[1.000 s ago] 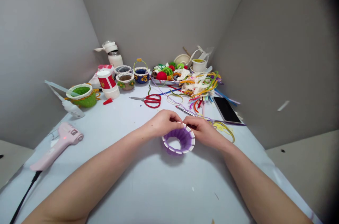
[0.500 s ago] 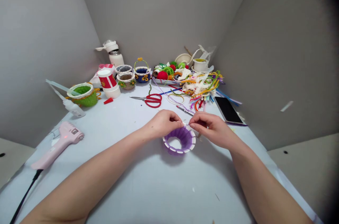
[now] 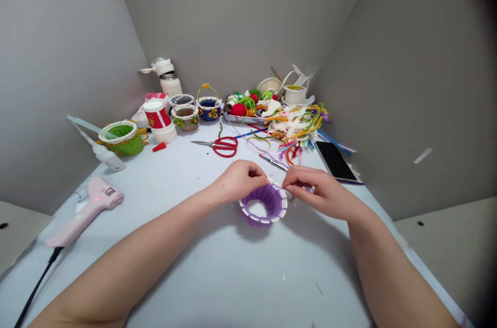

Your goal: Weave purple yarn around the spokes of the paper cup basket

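Note:
A small cup woven with purple yarn, with white tabs around its rim, stands in front of me on the table. My left hand pinches the far left part of its rim between thumb and fingers. At the rim's right side, my right hand is closed in a pinch on a thin strand of purple yarn that runs toward the cup. A slim silver pen-like tool lies just beyond my right hand. The yarn's far end trails back among the craft materials.
Red-handled scissors lie beyond the cup. A pink glue gun and a green basket are on the left. A phone lies right, by a heap of coloured strips. Finished small baskets stand at the back.
My right hand has moved slightly right, away from the rim, drawing the yarn out. My left hand and the cup stay nearly in place.

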Demonstrator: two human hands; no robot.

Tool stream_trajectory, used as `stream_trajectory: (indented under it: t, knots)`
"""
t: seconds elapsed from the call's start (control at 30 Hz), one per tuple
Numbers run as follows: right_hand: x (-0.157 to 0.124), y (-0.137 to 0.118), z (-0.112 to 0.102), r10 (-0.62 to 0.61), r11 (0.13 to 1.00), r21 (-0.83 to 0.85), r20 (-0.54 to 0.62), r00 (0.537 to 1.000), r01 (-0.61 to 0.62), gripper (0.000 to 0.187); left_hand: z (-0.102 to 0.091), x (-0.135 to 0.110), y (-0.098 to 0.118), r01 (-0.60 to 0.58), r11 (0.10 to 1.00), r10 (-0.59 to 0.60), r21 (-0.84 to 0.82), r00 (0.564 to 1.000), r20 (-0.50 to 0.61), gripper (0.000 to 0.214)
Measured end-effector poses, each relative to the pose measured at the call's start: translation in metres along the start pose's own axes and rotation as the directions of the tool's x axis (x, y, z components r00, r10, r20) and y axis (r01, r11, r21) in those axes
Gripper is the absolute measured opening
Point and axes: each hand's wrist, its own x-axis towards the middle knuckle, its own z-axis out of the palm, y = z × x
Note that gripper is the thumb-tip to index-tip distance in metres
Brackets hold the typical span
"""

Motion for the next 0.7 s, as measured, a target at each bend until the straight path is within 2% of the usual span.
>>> stream_trajectory:
  t: [0.27, 0.37, 0.5, 0.6, 0.7]
  knots:
    - [0.006, 0.003, 0.008, -0.007, 1.0, 0.002, 0.088, 0.996, 0.007, 0.018, -0.002, -0.003, 0.006, 0.037, 0.999, -0.037, -0.033, 0.999, -0.006, 0.021]
    - [0.01, 0.003, 0.018, 0.062, 0.998, 0.024, -0.004, 0.998, -0.062, 0.017, -0.007, -0.003, 0.008, 0.061, 0.997, -0.063, -0.035, 0.997, -0.042, 0.02]
    - [0.017, 0.008, 0.035, 0.151, 0.982, 0.141, -0.158, 0.976, -0.129, 0.017, -0.015, -0.002, 0.009, 0.099, 0.995, -0.094, 0.029, 0.989, -0.118, 0.019]
    - [0.022, 0.012, 0.045, 0.166, 0.967, 0.225, -0.187, 0.968, -0.122, 0.016, -0.018, -0.002, 0.009, 0.123, 0.987, -0.113, 0.102, 0.988, -0.103, 0.018]
    - [0.023, 0.013, 0.049, 0.169, 0.955, 0.273, -0.187, 0.968, -0.114, 0.014, -0.015, -0.002, 0.009, 0.106, 0.991, -0.101, 0.076, 0.992, -0.072, 0.023]
